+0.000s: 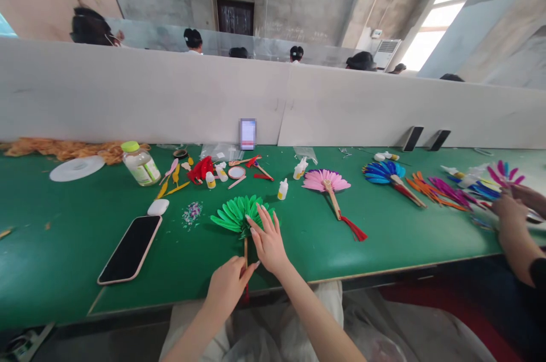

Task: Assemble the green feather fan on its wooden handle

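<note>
A green feather fan [232, 215] lies on the table in front of me, its feathers spread away from me. My left hand [226, 283] is closed round its thin wooden handle [245, 251], near the lower end. A bit of red tassel [246, 293] hangs below that hand at the table edge. My right hand [269, 241] rests on the right side of the feathers, fingers stretched out and partly covering them. A small white glue bottle [282, 189] stands just beyond the fan. To the right lies a pink feather fan [327, 181] with a red tassel.
A phone [130, 249], white earbud case [158, 207] and loose sequins [192, 213] lie left. Behind them stands a jar with a green lid [141, 164]. Red feathers [200, 170] and glue bottles lie farther back. At right, a co-worker's hands [512, 205] hold coloured feathers near a blue fan [384, 172].
</note>
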Demonstrator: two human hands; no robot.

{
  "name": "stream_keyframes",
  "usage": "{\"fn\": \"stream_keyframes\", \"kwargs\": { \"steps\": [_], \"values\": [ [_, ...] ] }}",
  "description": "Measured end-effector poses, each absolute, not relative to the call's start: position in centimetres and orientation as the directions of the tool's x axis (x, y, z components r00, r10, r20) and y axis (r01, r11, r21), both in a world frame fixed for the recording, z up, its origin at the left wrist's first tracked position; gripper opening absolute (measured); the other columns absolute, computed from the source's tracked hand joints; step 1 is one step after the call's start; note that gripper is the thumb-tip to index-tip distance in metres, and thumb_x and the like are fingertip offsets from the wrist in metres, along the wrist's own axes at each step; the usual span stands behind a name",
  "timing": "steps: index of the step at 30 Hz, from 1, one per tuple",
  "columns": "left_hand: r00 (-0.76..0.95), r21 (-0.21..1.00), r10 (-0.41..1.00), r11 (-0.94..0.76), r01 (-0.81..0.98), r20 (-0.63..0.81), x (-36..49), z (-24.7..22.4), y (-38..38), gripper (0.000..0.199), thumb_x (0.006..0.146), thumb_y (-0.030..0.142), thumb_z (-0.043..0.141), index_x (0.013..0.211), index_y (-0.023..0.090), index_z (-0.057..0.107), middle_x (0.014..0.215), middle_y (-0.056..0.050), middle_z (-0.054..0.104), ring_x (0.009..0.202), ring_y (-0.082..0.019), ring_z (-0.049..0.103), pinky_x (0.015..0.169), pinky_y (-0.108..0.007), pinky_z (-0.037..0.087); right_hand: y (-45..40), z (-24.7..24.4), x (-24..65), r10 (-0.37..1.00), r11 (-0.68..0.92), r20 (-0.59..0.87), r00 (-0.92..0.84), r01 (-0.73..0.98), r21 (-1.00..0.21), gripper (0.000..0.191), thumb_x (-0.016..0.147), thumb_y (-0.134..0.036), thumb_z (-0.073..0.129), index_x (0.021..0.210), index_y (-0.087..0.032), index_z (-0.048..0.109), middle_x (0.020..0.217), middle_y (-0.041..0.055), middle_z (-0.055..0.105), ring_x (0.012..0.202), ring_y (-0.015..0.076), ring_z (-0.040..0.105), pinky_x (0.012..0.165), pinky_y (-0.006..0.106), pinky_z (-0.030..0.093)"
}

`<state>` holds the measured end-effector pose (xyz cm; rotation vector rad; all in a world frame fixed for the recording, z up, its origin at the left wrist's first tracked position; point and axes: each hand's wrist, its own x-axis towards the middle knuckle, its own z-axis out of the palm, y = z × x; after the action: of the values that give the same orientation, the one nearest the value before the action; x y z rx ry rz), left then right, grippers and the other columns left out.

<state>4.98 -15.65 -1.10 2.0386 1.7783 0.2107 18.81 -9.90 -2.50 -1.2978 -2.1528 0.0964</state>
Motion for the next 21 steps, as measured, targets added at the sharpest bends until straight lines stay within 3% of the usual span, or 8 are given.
{"fn": "stream_keyframes", "kwargs": {
  "steps": [5, 21],
  "values": [
    [0.209, 0.400, 0.963, -0.127, 0.907, -0.168, 4.73, -1.39, -15.56, 0.035, 0.086, 0.043, 0.035, 0.064, 0.020, 0.050, 0.071, -0.006, 0.061, 0.064, -0.017, 0.057, 0.054, -0.027, 0.030, -9.81, -2.50, 18.44, 0.822, 0.528, 0.428, -0.376, 0.786, -0.322, 0.040, 0.093, -0.027, 0.031, 0.132, -0.028, 0.040, 0.148, 0.0018, 0.012, 0.135, 0.0233, 0.014, 0.108, 0.049, 0.015],
    [0.237, 0.375, 0.956, -0.159, 0.913, -0.173, 4.79, -1.40, -15.58, 0.037, 0.089, 0.040, 0.031, 0.067, 0.020, 0.053, 0.075, -0.006, 0.062, 0.067, -0.017, 0.059, 0.054, -0.026, 0.028, -9.66, -2.82, 18.42, 0.845, 0.514, 0.372, -0.384, 0.774, -0.369, 0.040, 0.095, -0.028, 0.025, 0.132, -0.028, 0.041, 0.148, 0.0017, 0.013, 0.135, 0.0201, 0.013, 0.108, 0.048, 0.014]
  ]
}}
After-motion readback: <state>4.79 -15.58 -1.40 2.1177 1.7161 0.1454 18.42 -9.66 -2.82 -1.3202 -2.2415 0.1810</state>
